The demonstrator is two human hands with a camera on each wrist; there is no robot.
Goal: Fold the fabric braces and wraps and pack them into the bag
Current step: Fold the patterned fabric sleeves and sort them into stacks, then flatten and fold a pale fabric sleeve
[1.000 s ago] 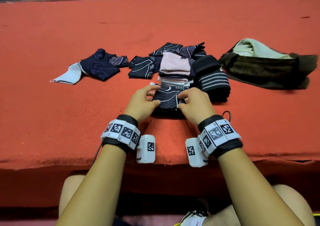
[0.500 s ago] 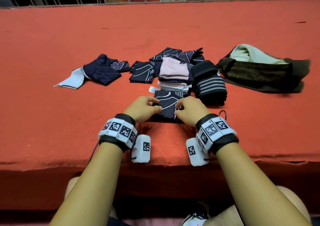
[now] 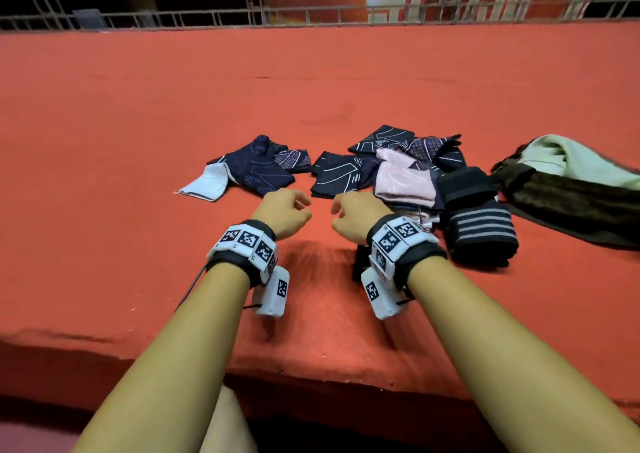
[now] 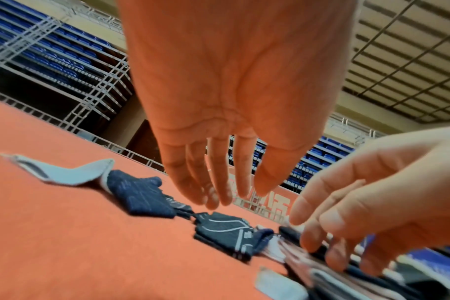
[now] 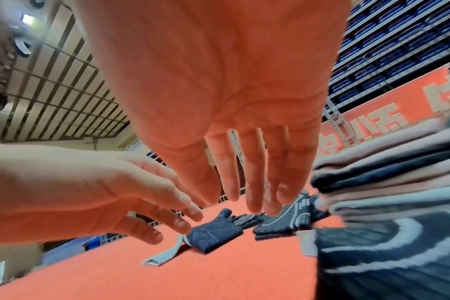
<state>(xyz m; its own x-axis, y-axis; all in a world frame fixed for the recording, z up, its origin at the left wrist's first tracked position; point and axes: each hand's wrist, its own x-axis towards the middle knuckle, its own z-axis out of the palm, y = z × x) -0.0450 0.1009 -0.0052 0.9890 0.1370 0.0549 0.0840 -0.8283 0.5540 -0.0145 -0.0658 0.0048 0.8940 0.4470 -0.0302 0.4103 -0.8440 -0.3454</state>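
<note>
Both hands hover just above the red table, holding nothing. My left hand (image 3: 294, 210) and right hand (image 3: 343, 210) are side by side, fingers relaxed; the wrist views show the left hand's fingers (image 4: 219, 182) and the right hand's fingers (image 5: 252, 182) spread loosely. A folded dark brace with white lines (image 5: 388, 253) lies under my right wrist, mostly hidden in the head view. Ahead lie an unfolded navy brace with a pale strap (image 3: 256, 168) and a dark white-lined brace (image 3: 334, 175). A stack of folded pink and dark pieces (image 3: 405, 182) is right of them.
A black wrap with grey stripes (image 3: 479, 232) sits beside the stack. The dark olive bag (image 3: 571, 206) lies at the far right with pale green cloth (image 3: 568, 158) in its mouth. A metal railing (image 3: 311, 16) borders the table's far edge.
Both hands have let go of the folded dark brace and lifted forward off it. The head view has tilted upward.
</note>
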